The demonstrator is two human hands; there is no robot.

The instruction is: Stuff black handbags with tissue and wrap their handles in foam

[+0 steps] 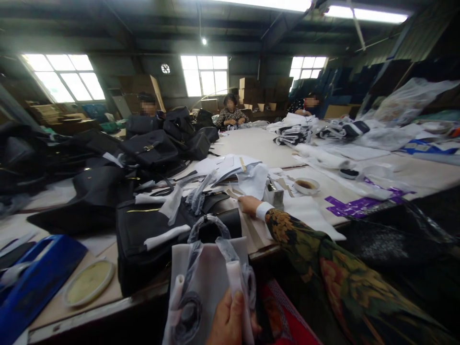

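Note:
At the bottom centre, my left hand (228,316) is closed on a rolled piece of white foam wrap (235,275) at the side of a bag (208,258) covered in white foam sheet. Clear plastic wraps the bag's looped handle (210,220) and a round part near its front. My right hand (250,206) reaches over the table edge, fingers drawn together beside thin tan strips (233,193); what they pinch is too small to make out. Left of it lies a black handbag (151,239) with a gold zip and white foam pieces on top.
Black bags (154,146) are heaped on the left. A blue holder (39,282) and a round lid (89,282) sit at the near left. A bowl of brown liquid (306,186), a metal block (275,194) and purple tape (355,206) lie right. Several people sit across the table.

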